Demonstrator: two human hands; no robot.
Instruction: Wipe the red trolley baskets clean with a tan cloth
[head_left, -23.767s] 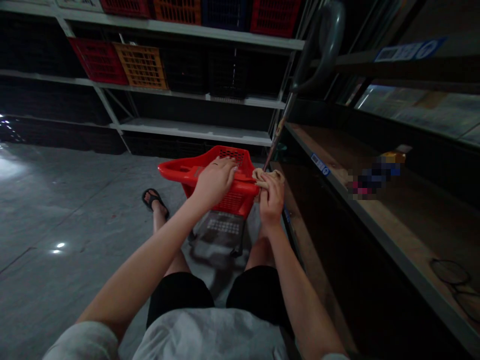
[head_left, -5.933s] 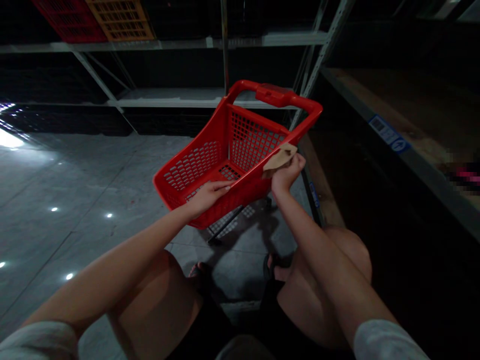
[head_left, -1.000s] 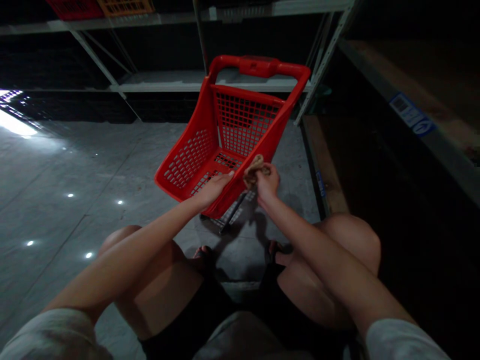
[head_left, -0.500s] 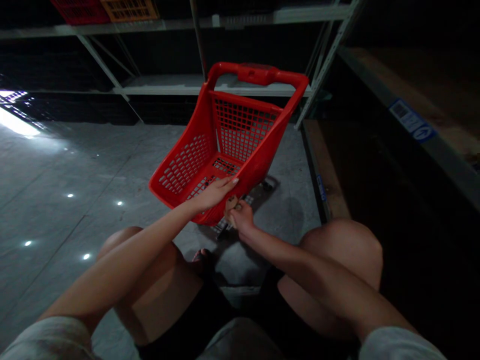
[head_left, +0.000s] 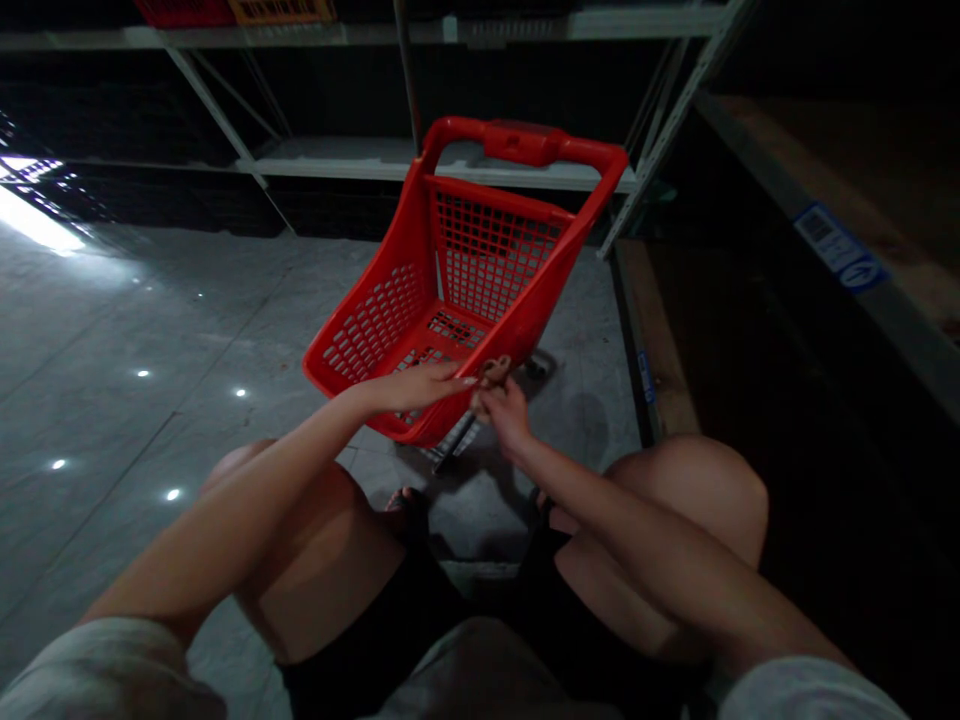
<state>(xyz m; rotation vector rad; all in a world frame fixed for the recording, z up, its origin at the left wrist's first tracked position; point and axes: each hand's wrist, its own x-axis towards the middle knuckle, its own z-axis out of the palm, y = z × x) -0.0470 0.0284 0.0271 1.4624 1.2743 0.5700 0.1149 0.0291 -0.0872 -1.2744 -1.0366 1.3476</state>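
Observation:
A red plastic shopping cart (head_left: pixel 525 300) with grid-like walls stands in front of my knees, its handle on the far side. My left hand (head_left: pixel 424 388) reaches over the cart's near part with its fingers stretched out, the fingertips close to the right side rim. Just outside that rim, my right hand (head_left: pixel 508 415) is closed around a small crumpled brown cloth (head_left: pixel 495 372), which sticks up above the fingers. The cloth is close to the left fingertips; I cannot tell whether they touch it. The cart's basket holds nothing that I can make out.
Behind the cart runs a white metal shelf rack (head_left: pixel 322 165) with a pole against it, and red and yellow crates (head_left: pixel 285 10) higher up. To the right are wooden-topped shelves with a blue label (head_left: pixel 840 248). Grey floor (head_left: pixel 187 330) spreads to the left.
My right hand has moved slightly up and right with the cloth, which is bunched differently. My left hand's fingers have shifted a little along the cart's side. The view has shifted slightly.

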